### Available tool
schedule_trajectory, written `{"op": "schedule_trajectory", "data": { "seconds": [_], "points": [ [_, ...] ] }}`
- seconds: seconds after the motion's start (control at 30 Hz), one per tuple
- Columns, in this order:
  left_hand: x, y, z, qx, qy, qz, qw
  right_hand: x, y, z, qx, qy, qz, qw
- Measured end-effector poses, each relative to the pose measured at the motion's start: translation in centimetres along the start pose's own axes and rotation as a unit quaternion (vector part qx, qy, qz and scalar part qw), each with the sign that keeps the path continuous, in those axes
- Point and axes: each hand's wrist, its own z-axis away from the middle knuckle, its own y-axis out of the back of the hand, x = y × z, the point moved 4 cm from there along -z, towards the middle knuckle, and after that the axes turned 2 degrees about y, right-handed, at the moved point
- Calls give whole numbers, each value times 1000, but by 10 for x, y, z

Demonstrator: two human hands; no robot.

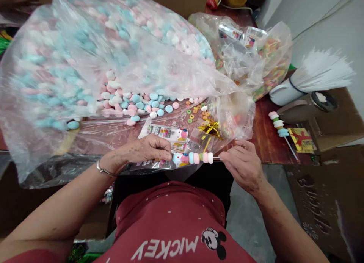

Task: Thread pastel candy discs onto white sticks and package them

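A candy skewer [196,158] of pink, white, blue and green pieces lies level in front of my body, its left part inside a small printed clear bag [179,158]. My left hand [155,148] is closed, thumb and fingers pinching the bag's left end. My right hand [243,164] is closed around the thin white stick at the right. Just behind my left hand lie flat printed bags [167,132] on the table. Gold twist ties [210,129] and small ring-shaped candies [196,113] lie behind the skewer.
A big clear sack [159,62] of pastel candies covers the left and back, some spilling out its front. Behind right is a bag [273,62] of ring candies. A white mug [287,90] of sticks, a lidded cup [298,107] and another skewer [278,124] are at right.
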Motion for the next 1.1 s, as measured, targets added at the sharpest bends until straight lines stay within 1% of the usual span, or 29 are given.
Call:
{"op": "schedule_trajectory", "data": {
  "seconds": [0.17,0.33,0.43,0.5,0.63,0.7,0.77,0.83,0.9,0.97,1.1],
  "points": [
    [1,3,1,-19,-2,-2,1000,-8,-10,2,-40,10,-50,998],
    [5,10,1,7,8,6,1000,-8,-8,6,-18,-11,-56,998],
    [9,8,-1,4,5,20,1000,-11,-10,6,-20,14,-69,997],
    [9,6,-3,-3,1,23,1000,-14,-11,6,-13,18,-60,998],
    [7,5,-4,-3,0,56,998,-14,-15,9,16,-36,-48,998],
    [7,6,-3,-6,9,89,996,-16,-19,11,8,-50,-71,996],
    [7,6,-1,-22,14,141,990,-20,-24,12,-5,-53,-99,994],
    [9,6,2,-62,10,217,974,-23,-28,13,-7,-66,-119,991],
    [12,3,3,-115,3,300,947,-25,-30,14,1,-86,-130,988],
    [12,-1,3,-143,-14,363,921,-27,-31,14,11,-113,-140,984],
    [9,-11,-3,-123,-98,462,873,-28,-32,19,35,-187,-170,967]
  ]
}}
